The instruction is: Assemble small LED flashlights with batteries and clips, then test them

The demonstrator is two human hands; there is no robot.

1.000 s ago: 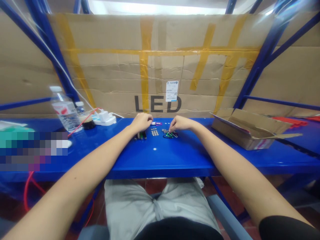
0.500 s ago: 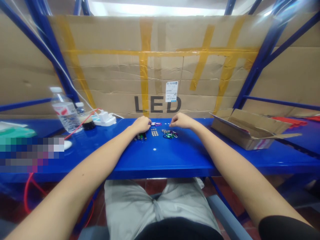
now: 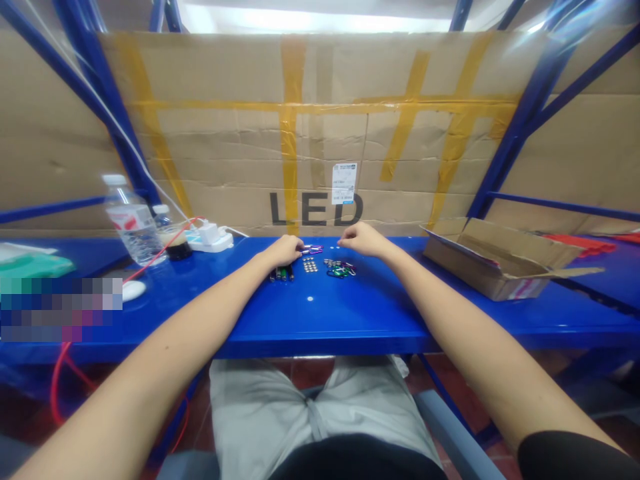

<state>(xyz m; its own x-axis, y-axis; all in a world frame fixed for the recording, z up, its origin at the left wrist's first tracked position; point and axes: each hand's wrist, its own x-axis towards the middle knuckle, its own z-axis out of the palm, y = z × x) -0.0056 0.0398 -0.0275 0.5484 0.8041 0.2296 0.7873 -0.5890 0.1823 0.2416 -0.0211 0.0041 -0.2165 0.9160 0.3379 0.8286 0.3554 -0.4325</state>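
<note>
The left grip (image 3: 286,251) has its fingers bent at the left end of one purple piece (image 3: 315,249), which lies just right of the fingertips; whether they are closed on it, I cannot tell. The right grip (image 3: 365,239) is narrow, thumb and fingers drawn close, and I cannot tell if anything small sits between them; the purple piece lies a little apart, to its left. Just in front of the left grip are dark rods (image 3: 283,274), about four ends showing. Beside them, small metal pieces (image 3: 310,265) lie in rows, roughly a dozen, too small to count surely. Near the right grip is one heap of green, purple and dark clips (image 3: 341,269), uncountable. Farther out on the blue table (image 3: 360,310) are one open cardboard box (image 3: 500,277) at right, and two bottles (image 3: 133,230) at left
</note>
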